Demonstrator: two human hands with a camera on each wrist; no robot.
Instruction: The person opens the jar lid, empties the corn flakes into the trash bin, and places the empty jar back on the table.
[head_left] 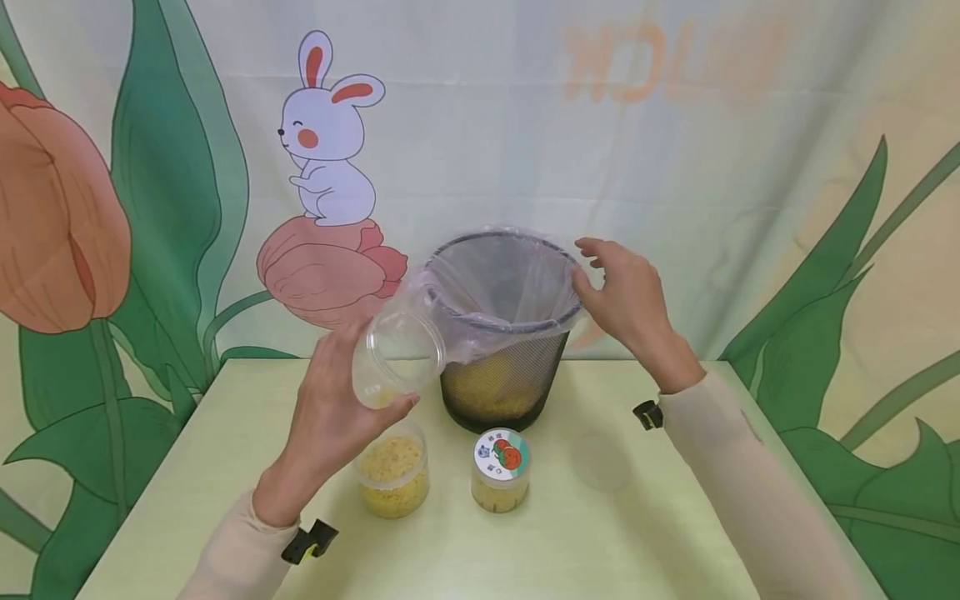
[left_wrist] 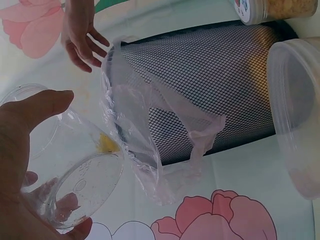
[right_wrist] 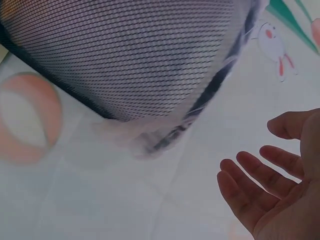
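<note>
My left hand (head_left: 333, 387) grips a clear plastic jar (head_left: 401, 350), thumb on one side and fingers on the other. The jar is tilted at the left rim of a black mesh trash bin (head_left: 491, 392). A small yellow bit of food (left_wrist: 106, 143) clings inside the jar in the left wrist view. A thin clear trash bag (head_left: 480, 337) lines the bin and folds over its rim. My right hand (head_left: 626, 292) is beside the bin's right rim, fingers spread and slightly bent, holding nothing; the right wrist view shows it apart from the bag.
A tub of yellow crumbly food (head_left: 393, 479) stands on the table (head_left: 585, 533) below my left hand. To its right is a small lidded jar (head_left: 500, 471) with a strawberry label. A printed cloth backdrop (head_left: 480, 125) hangs behind the bin.
</note>
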